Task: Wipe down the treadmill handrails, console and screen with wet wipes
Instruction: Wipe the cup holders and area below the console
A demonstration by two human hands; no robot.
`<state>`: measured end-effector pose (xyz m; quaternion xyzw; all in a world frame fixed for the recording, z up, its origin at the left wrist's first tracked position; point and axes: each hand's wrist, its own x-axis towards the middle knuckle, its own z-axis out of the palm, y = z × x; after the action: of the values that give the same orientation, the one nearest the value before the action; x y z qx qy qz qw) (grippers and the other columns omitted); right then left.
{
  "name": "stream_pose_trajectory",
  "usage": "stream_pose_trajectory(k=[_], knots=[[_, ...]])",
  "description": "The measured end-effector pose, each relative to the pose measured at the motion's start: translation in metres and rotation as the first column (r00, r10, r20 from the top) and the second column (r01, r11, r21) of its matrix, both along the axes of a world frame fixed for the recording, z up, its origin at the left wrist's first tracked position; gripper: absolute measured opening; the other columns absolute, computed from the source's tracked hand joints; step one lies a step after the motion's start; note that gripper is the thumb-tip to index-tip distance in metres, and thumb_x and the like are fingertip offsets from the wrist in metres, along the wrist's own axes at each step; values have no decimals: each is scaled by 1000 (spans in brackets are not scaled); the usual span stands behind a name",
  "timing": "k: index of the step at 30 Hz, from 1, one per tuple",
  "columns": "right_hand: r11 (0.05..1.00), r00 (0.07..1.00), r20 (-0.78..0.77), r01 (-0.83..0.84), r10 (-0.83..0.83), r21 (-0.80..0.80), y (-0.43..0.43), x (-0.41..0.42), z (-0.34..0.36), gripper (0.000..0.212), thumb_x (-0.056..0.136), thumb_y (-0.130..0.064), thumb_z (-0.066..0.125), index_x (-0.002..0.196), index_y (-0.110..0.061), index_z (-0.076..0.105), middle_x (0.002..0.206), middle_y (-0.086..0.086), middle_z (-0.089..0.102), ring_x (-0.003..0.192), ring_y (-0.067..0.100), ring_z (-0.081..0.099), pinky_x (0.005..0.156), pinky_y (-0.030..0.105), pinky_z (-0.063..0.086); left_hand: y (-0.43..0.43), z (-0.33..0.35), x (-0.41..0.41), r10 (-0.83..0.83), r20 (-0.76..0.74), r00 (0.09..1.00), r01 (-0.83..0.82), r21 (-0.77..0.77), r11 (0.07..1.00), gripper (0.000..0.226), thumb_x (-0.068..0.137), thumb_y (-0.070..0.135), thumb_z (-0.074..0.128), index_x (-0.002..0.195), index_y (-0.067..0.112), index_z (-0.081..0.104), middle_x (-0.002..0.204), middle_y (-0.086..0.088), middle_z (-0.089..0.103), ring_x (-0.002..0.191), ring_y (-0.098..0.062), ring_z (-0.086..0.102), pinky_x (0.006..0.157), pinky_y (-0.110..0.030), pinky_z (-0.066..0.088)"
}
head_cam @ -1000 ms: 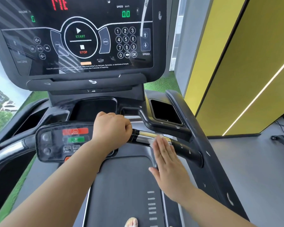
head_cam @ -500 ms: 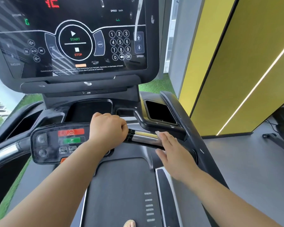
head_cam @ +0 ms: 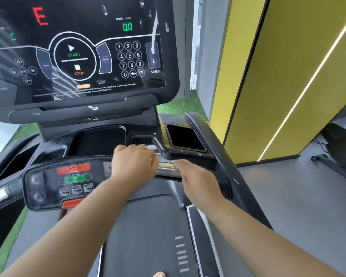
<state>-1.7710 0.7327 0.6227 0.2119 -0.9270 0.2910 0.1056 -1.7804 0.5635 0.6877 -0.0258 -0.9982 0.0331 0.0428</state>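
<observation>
Bar (head_cam: 166,169) of a treadmill (head_cam: 144,226) gripped and pressed.
The screen (head_cam: 78,50) is mounted over the treadmill's front edge, and the console (head_cam: 68,182) is set below it on the bar. The bar is gripped by the left hand (head_cam: 134,164), fingers curled round it at the console's right edge. The right hand (head_cam: 198,176) is laid on the chrome part, fingers straight and together; a wipe cannot be made out beneath.

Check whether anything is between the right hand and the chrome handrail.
Nothing visible is. The right hand lies with straight fingers directly on the chrome handrail. The left hand grips the same bar just to its left, beside it rather than in between. No wipe can be made out under either hand.
</observation>
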Motion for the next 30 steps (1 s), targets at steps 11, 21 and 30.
stream_pose_trajectory(k=[11,21,30], knots=[[982,986,-19,163,-166,-96,40,4,-26,46,74,13,64,112,-12,70,101,2,73,87,21,70,69,25,53,32,-21,-2,-39,140,989,28,84,996,36,99,37,27,119,39,56,115,12,59,111,-15,50,93,-31,26],[948,970,-36,226,-240,-224,68,9,-48,32,79,9,68,107,-8,72,98,3,74,94,17,69,91,2,36,35,-22,0,-13,116,993,8,48,999,36,99,36,25,114,36,58,109,12,60,104,-15,50,91,-30,27],[958,978,-145,110,-152,-265,58,6,-54,38,77,11,69,110,-8,71,108,2,71,101,13,66,94,15,45,35,-24,-1,-2,98,995,0,18,1000,34,98,36,27,111,34,58,106,12,60,100,-15,52,86,-30,26]])
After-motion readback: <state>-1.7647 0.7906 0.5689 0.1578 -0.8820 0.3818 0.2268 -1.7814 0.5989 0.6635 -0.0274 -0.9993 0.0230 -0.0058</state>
